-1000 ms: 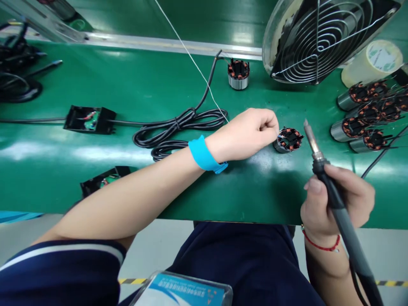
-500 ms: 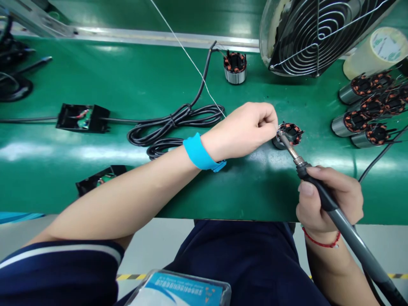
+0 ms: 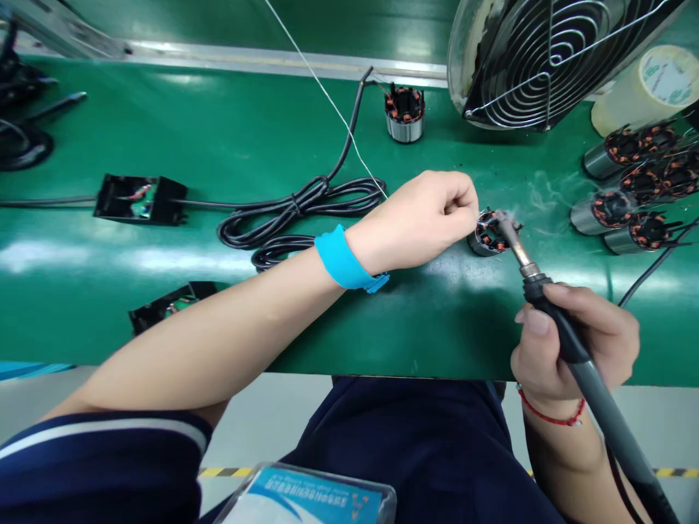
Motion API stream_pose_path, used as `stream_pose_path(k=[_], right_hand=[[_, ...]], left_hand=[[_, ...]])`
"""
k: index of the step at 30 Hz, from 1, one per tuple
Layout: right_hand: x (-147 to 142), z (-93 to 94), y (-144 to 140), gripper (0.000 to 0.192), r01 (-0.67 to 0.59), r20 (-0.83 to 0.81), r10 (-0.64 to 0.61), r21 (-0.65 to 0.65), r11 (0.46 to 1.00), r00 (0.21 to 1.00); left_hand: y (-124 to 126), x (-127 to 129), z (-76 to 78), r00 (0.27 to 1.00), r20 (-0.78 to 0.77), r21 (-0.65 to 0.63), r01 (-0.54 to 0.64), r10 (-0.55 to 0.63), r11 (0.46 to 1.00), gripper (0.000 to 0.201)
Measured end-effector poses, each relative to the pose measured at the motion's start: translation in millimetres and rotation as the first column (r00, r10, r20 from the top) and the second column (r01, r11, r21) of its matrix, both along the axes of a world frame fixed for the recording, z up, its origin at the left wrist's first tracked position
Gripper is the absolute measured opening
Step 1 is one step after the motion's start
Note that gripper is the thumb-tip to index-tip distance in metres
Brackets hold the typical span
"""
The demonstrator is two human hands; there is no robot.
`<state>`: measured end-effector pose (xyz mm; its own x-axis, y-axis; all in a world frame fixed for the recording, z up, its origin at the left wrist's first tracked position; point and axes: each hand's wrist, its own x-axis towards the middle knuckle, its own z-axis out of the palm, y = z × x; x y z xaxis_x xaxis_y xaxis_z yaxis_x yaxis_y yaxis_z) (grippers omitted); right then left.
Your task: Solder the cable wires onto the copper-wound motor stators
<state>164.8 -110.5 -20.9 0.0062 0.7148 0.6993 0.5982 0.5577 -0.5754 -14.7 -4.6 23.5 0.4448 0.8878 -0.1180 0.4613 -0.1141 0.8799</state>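
Gripping the soldering iron (image 3: 568, 342), the right hand (image 3: 573, 342) touches its tip to the stator (image 3: 488, 236); left hand (image 3: 418, 218) fingers pinch solder wire (image 3: 328, 94).

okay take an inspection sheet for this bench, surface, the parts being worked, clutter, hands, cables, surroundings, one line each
Surface: green bench mat, glossy, dark specks near the fan.
Job's things: wound stator on the mat; soldering iron tip on its top, smoke rising; thin solder wire running to the left hand.
Clutter: second stator upright; stator pile at right; tape roll; two black open modules.
Grippers: left hand pinched shut by the stator, blue wrist strap; right hand gripping the iron.
Cables: bundled black cable.
Surroundings: wire-guard fan; metal rail.
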Motion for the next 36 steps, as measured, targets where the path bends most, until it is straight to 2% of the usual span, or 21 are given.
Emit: stream_pose_path(k=[5,8,11,13,15,17,20,25,31,36], right_hand=[[-1.1,-5.5,3.2,0.042,0.030,-0.052,-0.028,0.026,0.999,0.998],[-3.4,-2.9,2.7,0.047,0.040,-0.081,-0.047,-0.088,0.995,0.996],[-0.5,9.3,8.3,0.049,0.003,-0.130,-0.034,-0.229,0.973,0.991],[6.2,20.0,17.6,0.044,-0.029,-0.087,0.000,-0.321,0.947,0.996],[15.0,28.7,29.9,0.040,-0.061,0.028,0.079,-0.410,0.910,0.996],[22.1,32.8,42.2,0.044,-0.100,0.130,0.177,-0.456,0.884,0.975],[24.6,31.5,55.2,0.052,-0.131,0.226,0.245,-0.426,0.895,0.943],[15.9,26.7,62.2,0.048,-0.075,0.451,0.261,-0.390,0.918,0.853],[14.8,20.9,62.5,0.046,-0.065,0.407,0.246,-0.410,0.910,0.880],[8.5,21.7,60.4,0.041,-0.026,0.380,0.168,-0.349,0.937,0.910]], left_hand=[[0.5,0.4,-0.7,1.000,0.007,0.010,0.010,-0.010,1.000,0.019],[0.9,0.5,-1.0,1.000,0.007,0.012,0.012,-0.012,1.000,0.019],[0.9,0.4,-1.6,1.000,0.012,0.021,0.011,-0.011,1.000,0.019],[0.8,0.2,-2.3,1.000,0.016,0.029,0.011,-0.011,1.000,0.019],[0.8,-0.1,-3.3,1.000,0.019,0.035,0.013,-0.014,0.999,0.019],[1.1,-0.3,-4.5,1.000,0.022,0.037,0.018,-0.019,0.999,0.018],[1.8,-0.4,-6.3,0.999,0.026,0.038,0.021,-0.022,0.999,0.017],[2.8,-0.1,-7.1,0.999,0.041,0.048,0.030,-0.032,0.998,0.017],[3.3,0.2,-6.0,0.999,0.042,0.038,0.032,-0.033,0.999,0.017],[4.3,-0.1,-6.9,0.998,0.049,0.031,0.040,-0.042,0.999,0.016]])
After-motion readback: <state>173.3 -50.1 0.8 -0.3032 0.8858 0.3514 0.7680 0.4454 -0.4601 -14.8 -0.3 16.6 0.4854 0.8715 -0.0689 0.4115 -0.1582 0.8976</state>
